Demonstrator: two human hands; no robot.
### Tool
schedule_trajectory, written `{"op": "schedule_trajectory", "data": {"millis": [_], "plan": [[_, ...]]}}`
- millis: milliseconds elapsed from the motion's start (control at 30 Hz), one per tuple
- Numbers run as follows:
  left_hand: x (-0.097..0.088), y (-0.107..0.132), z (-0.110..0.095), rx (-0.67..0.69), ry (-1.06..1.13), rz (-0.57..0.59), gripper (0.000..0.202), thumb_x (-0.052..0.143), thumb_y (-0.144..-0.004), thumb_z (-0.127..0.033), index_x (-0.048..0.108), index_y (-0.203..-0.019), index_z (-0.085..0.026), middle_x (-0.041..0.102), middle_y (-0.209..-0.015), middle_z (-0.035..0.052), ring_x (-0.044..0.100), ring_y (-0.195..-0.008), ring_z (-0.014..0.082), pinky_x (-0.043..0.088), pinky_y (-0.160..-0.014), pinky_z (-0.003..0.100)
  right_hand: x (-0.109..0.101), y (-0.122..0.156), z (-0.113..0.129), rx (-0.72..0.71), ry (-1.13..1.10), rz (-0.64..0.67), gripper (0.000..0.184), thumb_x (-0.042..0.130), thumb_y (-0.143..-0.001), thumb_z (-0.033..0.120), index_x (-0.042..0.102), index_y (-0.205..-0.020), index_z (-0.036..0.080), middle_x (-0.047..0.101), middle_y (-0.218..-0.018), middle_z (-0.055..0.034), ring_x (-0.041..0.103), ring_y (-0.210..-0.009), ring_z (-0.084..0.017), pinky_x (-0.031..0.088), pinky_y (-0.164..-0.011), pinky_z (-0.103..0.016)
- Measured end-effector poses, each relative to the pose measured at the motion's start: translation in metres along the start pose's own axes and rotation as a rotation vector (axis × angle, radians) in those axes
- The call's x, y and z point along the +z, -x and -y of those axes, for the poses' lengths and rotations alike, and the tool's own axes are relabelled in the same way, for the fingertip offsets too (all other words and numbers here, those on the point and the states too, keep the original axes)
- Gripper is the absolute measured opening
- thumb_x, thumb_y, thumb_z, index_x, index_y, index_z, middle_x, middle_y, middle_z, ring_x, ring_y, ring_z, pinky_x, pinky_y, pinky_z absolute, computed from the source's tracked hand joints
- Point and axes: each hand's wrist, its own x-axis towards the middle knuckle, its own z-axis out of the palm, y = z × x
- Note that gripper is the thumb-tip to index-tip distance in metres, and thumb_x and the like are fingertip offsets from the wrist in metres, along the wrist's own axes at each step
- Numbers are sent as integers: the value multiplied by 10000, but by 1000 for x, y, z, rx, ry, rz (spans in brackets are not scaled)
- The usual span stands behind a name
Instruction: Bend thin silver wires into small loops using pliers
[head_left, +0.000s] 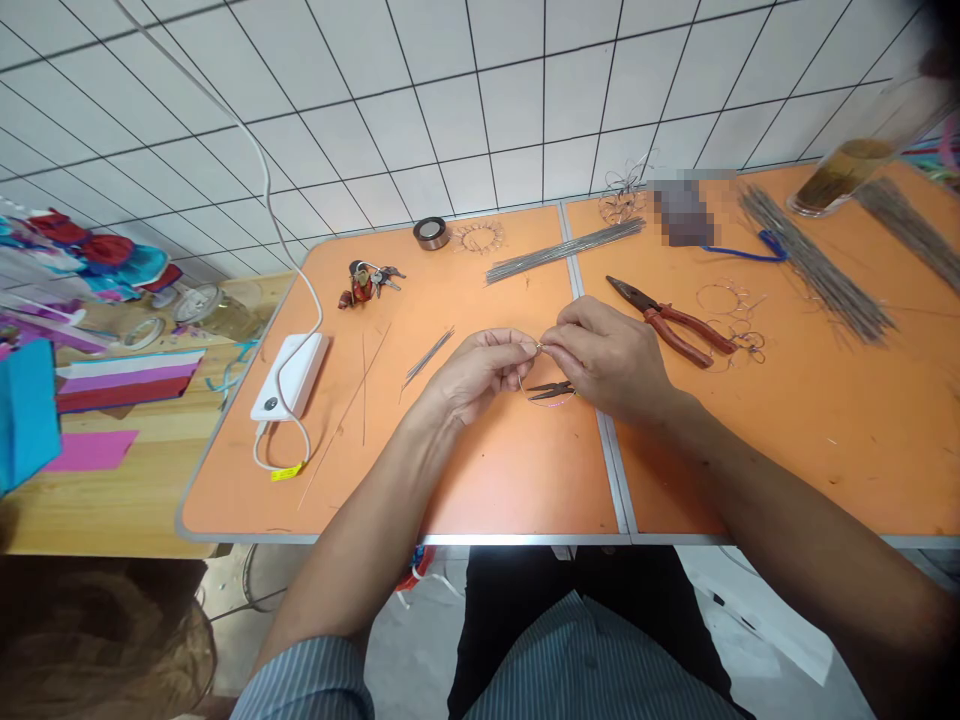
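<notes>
My left hand (487, 368) and my right hand (609, 358) meet above the orange table (510, 490). Their fingertips pinch a thin wire loop (555, 404), which curves down below them and has a pinkish stretch at its bottom. Small dark needle-nose pliers (549, 390) poke out to the left from beneath my right hand. Their handles are hidden, so I cannot tell whether that hand also holds them or they lie on the table. Larger pliers with red-brown handles (679, 330) lie to the right. Left of my left hand rests a small bunch of short wires (429, 357).
Bundles of straight wire (566, 250) lie toward the tiled wall, near a roll of tape (431, 233) and keys (373, 280). A white power bank (290, 377) with a cable sits at left. Wire rings (724, 297) lie at right, and a clear cup (840, 175) tilts at the far right.
</notes>
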Motion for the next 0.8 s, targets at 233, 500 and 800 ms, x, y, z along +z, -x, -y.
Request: {"op": "schedule_trajectory", "data": {"millis": [233,500,800], "plan": [[1,1,0,33,-97,-11,382,925,-738,-423,668,-637,-160,563,-590,-7,467,-507,72,351,-522,226,2,3,2,34,17,72,316,554,-1121,225,796,-918,216,762,-951,-61,654,-798,-175,377,-648,-343],[-2,-1,-1,23,-67,-54,267,853,-760,-372,720,-674,-158,517,-537,-12,445,-492,88,332,-526,242,1,7,0,96,-26,86,162,627,-1097,269,778,-1113,212,797,-1042,-70,718,-901,-204,432,-704,-336],[-6,-5,6,-155,126,9,240,884,-761,-352,788,-807,-137,574,-631,-7,557,-607,118,535,-650,256,7,12,-3,113,-62,118,228,558,-1100,200,742,-966,219,739,-887,-43,661,-816,-192,354,-656,-342]]}}
